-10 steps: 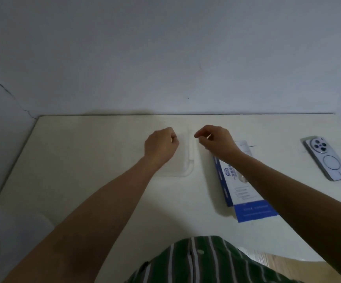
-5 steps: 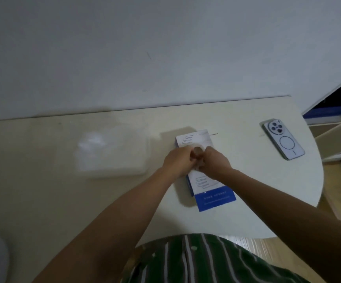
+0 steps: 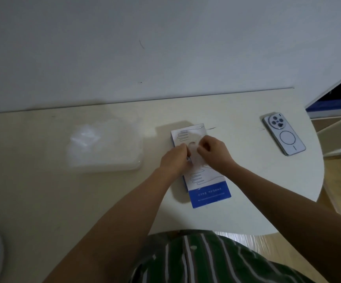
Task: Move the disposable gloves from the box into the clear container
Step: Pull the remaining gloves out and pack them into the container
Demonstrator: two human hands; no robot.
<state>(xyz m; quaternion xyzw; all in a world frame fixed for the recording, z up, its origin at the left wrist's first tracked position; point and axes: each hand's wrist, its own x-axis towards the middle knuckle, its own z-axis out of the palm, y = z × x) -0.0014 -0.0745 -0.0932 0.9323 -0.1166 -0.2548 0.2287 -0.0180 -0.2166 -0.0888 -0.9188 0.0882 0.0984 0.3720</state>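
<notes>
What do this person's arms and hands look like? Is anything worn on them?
The left hand and right hand wear no gloves. No watch or bracelet shows at the wrists, and no sleeves reach the forearms in view. The shirt below is green with thin white stripes and a pale button.

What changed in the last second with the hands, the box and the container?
Both hands left the container and moved right to the box. The left hand and right hand now appear to pinch a translucent glove at its opening. The container, box and phone lie where they were; only the camera turned.
</notes>
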